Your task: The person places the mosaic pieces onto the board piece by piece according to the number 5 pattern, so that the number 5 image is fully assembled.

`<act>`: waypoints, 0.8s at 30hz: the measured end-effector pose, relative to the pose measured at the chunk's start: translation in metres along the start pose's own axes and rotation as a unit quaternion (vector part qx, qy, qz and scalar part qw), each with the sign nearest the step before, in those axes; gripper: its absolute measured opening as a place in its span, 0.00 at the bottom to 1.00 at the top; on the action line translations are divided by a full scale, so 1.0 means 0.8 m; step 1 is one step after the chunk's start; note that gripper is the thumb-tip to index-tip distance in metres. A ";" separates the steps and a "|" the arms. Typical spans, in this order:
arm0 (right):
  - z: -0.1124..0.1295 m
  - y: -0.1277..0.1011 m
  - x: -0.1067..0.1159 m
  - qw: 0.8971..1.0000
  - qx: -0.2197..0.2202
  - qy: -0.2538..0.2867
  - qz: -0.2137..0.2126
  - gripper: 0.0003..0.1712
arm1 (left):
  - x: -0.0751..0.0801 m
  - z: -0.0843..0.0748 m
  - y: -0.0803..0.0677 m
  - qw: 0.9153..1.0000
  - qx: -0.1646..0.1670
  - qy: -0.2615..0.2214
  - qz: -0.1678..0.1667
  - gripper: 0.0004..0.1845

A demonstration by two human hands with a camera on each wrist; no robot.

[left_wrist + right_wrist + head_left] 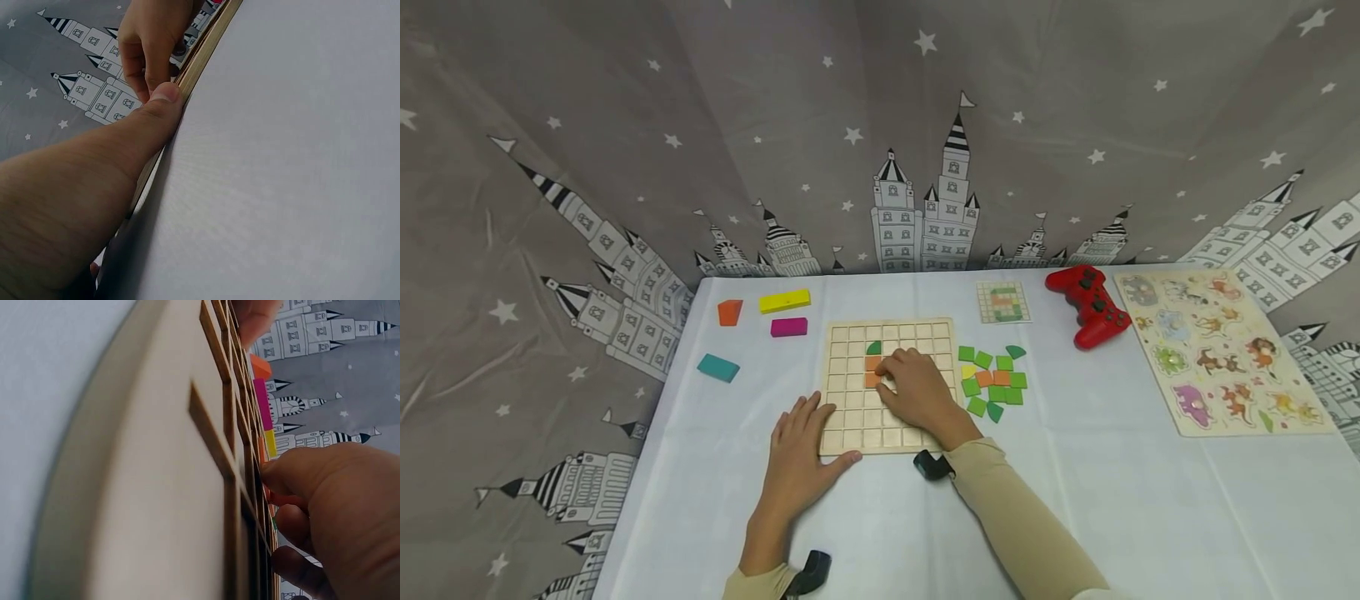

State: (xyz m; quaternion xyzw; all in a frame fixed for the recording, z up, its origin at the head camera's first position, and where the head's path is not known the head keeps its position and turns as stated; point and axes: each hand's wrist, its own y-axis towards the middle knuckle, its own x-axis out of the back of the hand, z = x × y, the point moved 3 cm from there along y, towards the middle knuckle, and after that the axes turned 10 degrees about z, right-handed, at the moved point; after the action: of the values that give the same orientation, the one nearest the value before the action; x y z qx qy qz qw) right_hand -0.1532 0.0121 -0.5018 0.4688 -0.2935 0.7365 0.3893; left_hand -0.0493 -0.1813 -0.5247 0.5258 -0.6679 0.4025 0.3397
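The right hand [917, 392] lies on the wooden grid board [850, 417], fingers curled down and pinching an orange tile [873, 379] into a cell beside another orange tile [873, 362] and below a green leaf piece [874, 347], while the left hand [801, 454] rests flat and relaxed at the board's near left corner, thumb along its front edge. Right of the right hand, close to the board's edge, lies a cluster of loose tiles [996, 383], with a pattern card [1003, 302], a red game controller [1090, 305] and an animal puzzle [1221, 350] farther off. Left of the left hand the table [1075, 500] carries a teal block [718, 367], an orange block [730, 312], a yellow block [785, 301] and a pink block [789, 327], well apart from the board, and open cloth lies nearer the person.
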 end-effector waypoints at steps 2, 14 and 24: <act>-0.002 0.000 0.000 1.000 -0.004 0.005 0.001 0.11 | 0.001 0.000 0.000 1.000 0.001 -0.002 0.001 0.48; -0.099 -0.064 0.034 0.992 -0.075 0.099 -0.026 0.10 | -0.003 -0.001 0.000 1.000 -0.003 -0.004 -0.002 0.49; -0.151 -0.106 0.053 0.987 -0.141 0.078 -0.019 0.12 | 0.002 -0.004 -0.001 1.000 -0.005 -0.008 -0.003 0.48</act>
State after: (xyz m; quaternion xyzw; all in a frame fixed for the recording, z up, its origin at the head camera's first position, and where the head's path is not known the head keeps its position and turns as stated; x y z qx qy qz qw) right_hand -0.1481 0.1652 -0.5038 0.3553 -0.3542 0.7149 0.4870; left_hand -0.0490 -0.1790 -0.5219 0.5291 -0.6713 0.3936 0.3383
